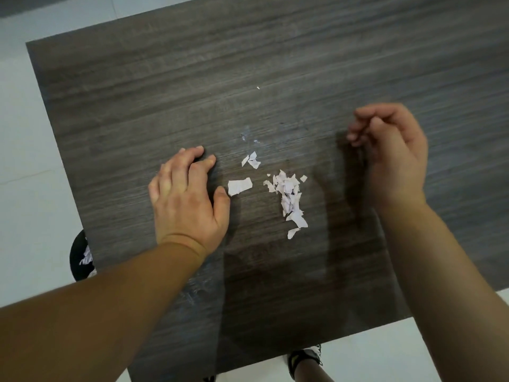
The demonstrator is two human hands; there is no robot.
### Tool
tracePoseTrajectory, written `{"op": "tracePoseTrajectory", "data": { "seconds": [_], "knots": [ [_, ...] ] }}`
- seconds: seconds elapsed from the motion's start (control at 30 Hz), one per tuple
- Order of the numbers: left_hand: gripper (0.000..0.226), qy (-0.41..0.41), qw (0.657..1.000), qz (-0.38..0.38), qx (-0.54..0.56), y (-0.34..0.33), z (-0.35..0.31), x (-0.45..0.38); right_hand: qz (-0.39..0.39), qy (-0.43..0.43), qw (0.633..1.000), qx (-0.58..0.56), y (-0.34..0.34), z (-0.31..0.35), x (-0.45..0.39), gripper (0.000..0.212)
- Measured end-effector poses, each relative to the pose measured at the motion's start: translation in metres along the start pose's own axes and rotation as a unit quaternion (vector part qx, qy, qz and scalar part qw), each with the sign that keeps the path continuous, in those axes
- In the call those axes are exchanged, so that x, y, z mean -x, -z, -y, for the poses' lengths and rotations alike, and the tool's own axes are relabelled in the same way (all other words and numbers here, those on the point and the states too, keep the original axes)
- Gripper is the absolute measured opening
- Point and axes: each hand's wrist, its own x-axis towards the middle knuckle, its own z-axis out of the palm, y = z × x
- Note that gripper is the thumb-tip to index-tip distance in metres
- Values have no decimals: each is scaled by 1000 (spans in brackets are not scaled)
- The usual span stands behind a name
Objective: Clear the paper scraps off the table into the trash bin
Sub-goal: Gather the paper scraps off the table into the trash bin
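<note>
A pile of small white paper scraps point(289, 197) lies near the middle of the dark wooden table point(192, 78). A larger scrap point(239, 186) sits just left of it, two small scraps point(252, 160) lie a little farther away, and one tiny scrap point(258, 87) lies far off. My left hand point(187, 197) rests on the table, fingertips down, with its thumb tip beside the larger scrap. My right hand point(391, 155) is to the right of the pile, its fingers curled in against the thumb; no paper shows in it.
A black trash bin point(80, 257) with white scraps in it stands on the pale floor, half hidden under the table's left edge. My shoe point(304, 357) shows below the near edge. White floor surrounds the table.
</note>
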Motion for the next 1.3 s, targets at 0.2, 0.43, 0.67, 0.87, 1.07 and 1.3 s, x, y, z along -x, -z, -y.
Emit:
{"op": "tracePoseTrajectory", "data": {
  "seconds": [0.2,0.43,0.67,0.87,1.07,1.3],
  "knots": [
    [49,0,1000,-2,12,2,-2,0,-113,111,922,353,16,-41,86,19],
    [40,0,996,-26,86,6,-2,2,-121,92,832,533,9,-55,103,8],
    [63,-24,991,6,135,4,-60,5,-119,80,817,559,9,-57,100,9],
    [124,-88,993,74,5,-5,-100,5,-109,64,813,568,9,-57,100,13],
    [95,-211,975,64,-29,-15,-91,2,-110,64,816,564,9,-56,99,18],
    [51,-359,926,59,-99,-12,-97,-16,-111,67,811,571,9,-56,100,16]
  ]
}}
